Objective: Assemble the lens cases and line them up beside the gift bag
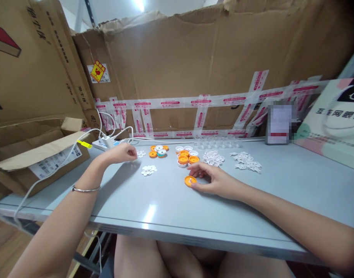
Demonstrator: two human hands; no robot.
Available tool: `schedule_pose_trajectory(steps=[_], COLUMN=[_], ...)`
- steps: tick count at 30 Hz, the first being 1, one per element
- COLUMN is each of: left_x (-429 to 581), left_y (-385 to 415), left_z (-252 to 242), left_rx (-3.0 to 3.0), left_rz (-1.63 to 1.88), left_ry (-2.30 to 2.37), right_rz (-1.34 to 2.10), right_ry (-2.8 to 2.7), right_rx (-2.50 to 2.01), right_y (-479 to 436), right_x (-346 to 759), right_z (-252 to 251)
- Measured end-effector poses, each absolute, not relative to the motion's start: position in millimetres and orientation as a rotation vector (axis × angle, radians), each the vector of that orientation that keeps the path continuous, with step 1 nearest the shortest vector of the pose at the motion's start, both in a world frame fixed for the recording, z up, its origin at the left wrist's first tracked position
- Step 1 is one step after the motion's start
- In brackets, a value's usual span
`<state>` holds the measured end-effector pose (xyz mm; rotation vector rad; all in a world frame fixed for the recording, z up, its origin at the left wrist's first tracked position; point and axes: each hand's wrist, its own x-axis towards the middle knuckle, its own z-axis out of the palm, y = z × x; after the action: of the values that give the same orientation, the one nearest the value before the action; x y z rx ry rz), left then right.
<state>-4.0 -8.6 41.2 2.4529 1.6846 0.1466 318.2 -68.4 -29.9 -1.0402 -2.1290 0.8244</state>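
My right hand (213, 178) has its thumb and fingers at the edge of a round orange cap (188, 180), which is low over or on the table; a small pale piece shows inside it. To the left, my left hand (125, 153) is closed with fingertips pointing down beside a small pile of white pieces (141, 153); whatever it pinches is hidden. Small white discs (149, 170) lie in a heap between the hands. Beyond my right hand stand several orange and white round caps (183, 159). Another group of orange, white and teal round pieces (153, 153) sits further left.
White loop-like parts (213, 158) and a second pile of them (246, 161) lie right of the caps. Clear round pieces (217, 142) line the back. A phone-like device (278, 135), a printed box (333, 127), a power strip (107, 142) and an open carton (49, 154) surround the grey table (171, 208).
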Motion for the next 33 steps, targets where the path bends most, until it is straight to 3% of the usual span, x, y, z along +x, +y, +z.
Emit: schedule_pose_trajectory(steps=[5, 12, 33], left_x=[55, 123, 123], left_y=[-35, -43, -35], left_z=[45, 13, -12], left_rx=[2.745, 3.015, 3.030], left_rz=[0.774, 0.643, 0.667], left_ry=[1.216, 0.640, 0.518], right_rz=[0.807, 0.803, 0.892], right_ry=[-2.161, -2.138, -2.071], right_rx=[-1.028, -0.921, -0.933], right_y=[-69, -67, -63], right_x=[319, 320, 319], right_z=[-29, -32, -33])
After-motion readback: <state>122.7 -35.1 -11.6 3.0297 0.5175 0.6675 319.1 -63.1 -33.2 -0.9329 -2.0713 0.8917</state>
